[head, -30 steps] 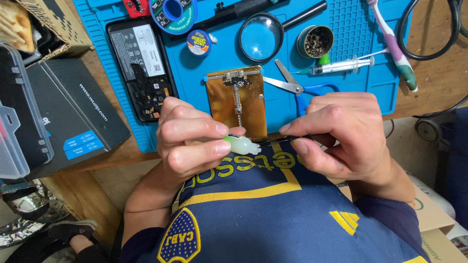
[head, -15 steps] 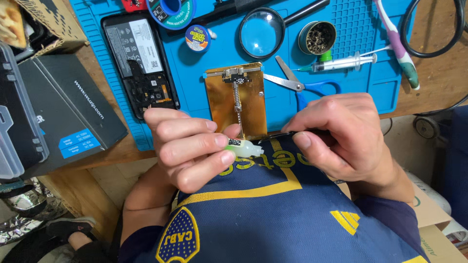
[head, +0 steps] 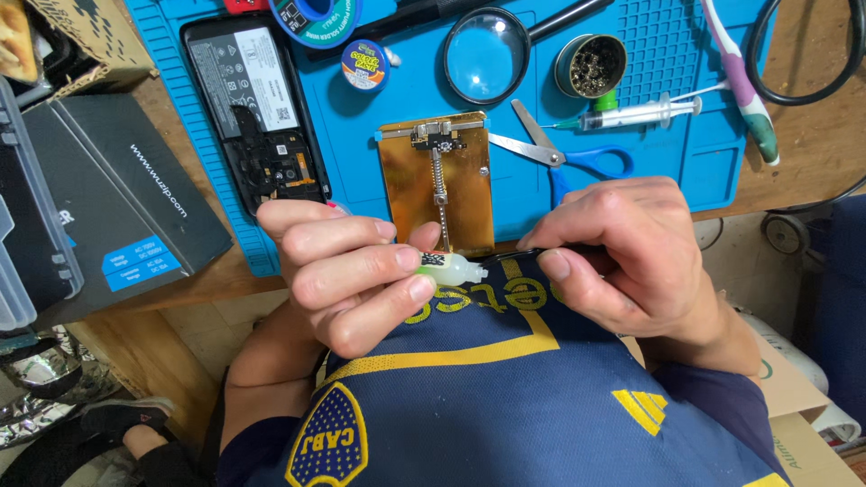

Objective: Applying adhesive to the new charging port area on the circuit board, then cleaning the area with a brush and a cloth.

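The small pale green squeeze bottle [head: 448,269] lies sideways, held off the bench and over the person's chest, below the near edge of the blue work mat [head: 379,171]. The left hand [head: 347,271] has it pinched: thumb on top, index and middle fingers curled around its body, fingers closed firmly so the nozzle points right. That hold looks meant to steady the bottle while the tip is worked on. The right hand [head: 618,257] is closed around a thin dark tool [head: 532,253], likely tweezers or a probe, whose point meets the bottle's nozzle; its fingers are curled tight, thumb pressing the tool against the index finger for fine control. Both hands sit close to the body, probably braced there for steadiness.

Just beyond the hands, at the mat's near edge, lies a gold circuit-board holder [head: 437,185] with a small board clamped at its far end, kept within easy reach. Blue-handled scissors [head: 564,158] lie just right of it, and beyond them a syringe [head: 636,114]. Toward the mat's far edge are a magnifying glass [head: 485,54] and a round tin of brass tip-cleaning wool [head: 590,65]. At the mat's left side an opened phone [head: 257,113] lies with its back off, a small round tin [head: 363,65] near it. A toothbrush [head: 744,81] rests at the mat's right edge. Off the mat's left edge sits a black box [head: 117,203] on the wooden bench.
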